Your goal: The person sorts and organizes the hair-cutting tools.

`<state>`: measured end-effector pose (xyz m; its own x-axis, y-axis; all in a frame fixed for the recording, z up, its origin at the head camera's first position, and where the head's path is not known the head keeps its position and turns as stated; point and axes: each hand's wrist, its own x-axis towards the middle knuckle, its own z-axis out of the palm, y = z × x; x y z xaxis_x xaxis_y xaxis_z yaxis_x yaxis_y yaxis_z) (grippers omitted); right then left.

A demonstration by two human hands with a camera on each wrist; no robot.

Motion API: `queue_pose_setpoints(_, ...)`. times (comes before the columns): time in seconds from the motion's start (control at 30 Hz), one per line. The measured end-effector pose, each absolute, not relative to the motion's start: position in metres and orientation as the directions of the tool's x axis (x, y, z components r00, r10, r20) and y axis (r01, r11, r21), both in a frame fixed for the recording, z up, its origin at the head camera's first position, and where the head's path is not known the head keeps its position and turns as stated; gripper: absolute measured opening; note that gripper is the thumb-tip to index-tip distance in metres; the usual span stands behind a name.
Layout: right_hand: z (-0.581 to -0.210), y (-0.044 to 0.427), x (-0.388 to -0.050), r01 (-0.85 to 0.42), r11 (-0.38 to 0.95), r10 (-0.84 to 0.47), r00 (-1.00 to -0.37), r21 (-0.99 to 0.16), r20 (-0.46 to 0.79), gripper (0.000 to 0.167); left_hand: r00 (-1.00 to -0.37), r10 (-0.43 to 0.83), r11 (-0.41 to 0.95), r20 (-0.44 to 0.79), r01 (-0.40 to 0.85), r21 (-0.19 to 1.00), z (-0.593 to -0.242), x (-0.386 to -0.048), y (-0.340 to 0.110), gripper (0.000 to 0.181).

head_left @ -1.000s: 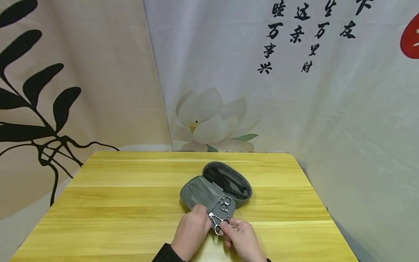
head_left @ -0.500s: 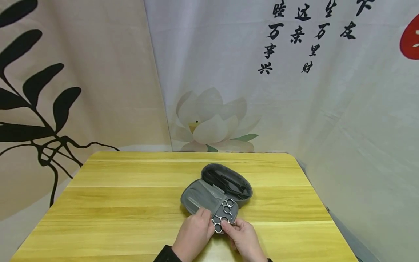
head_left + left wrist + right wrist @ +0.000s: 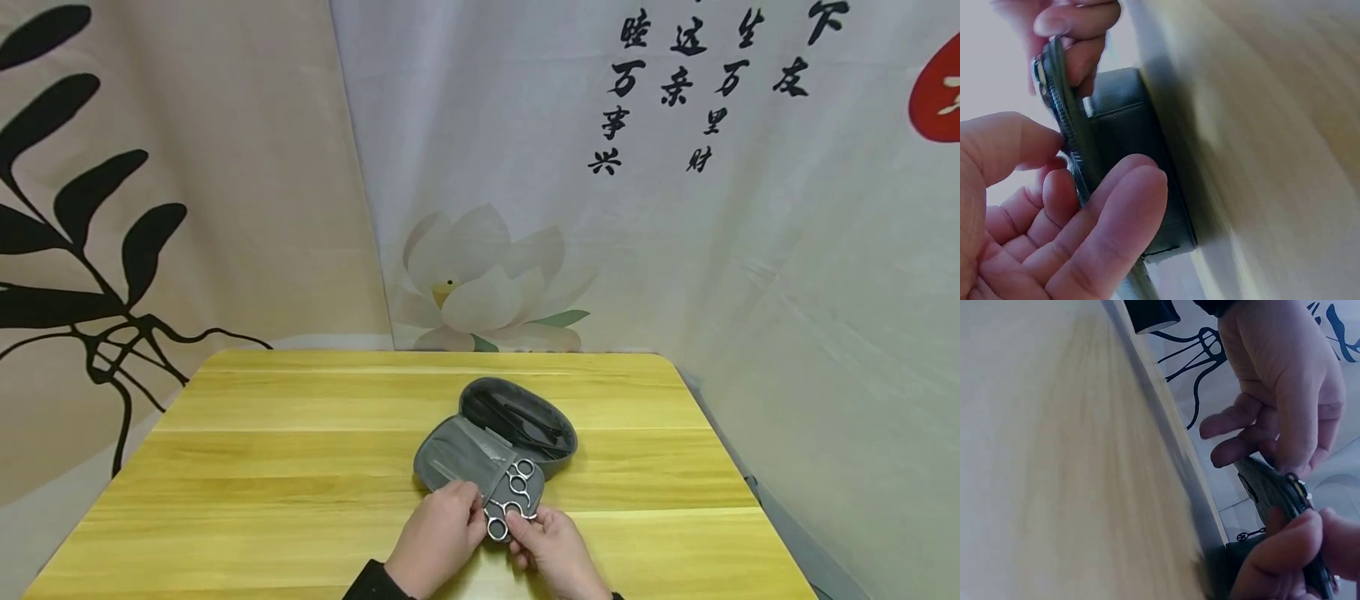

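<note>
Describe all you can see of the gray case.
The gray case lies open on the table, its rounded halves spread. The outside looks smooth and leathery, the lining like cloth, and a zip edges the flat half. The deep half, at the back, holds black items too dark to name. The flat half, in front, has a pocket with two pairs of scissors sticking out. It is held off the table: the left hand grips its near edge, the right hand its corner.
</note>
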<state>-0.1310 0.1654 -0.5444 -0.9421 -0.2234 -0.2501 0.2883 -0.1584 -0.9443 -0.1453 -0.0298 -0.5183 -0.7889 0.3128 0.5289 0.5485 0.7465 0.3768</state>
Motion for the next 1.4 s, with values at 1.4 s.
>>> queue_pose_setpoints(1.4, -0.545, 0.165, -0.131, 0.281, -0.219, -0.259, -0.940, -0.934, -0.222, 0.009, -0.973, 0.113, -0.314, -0.203, -0.229, 0.921, -0.541, -0.184, -0.086, 0.063)
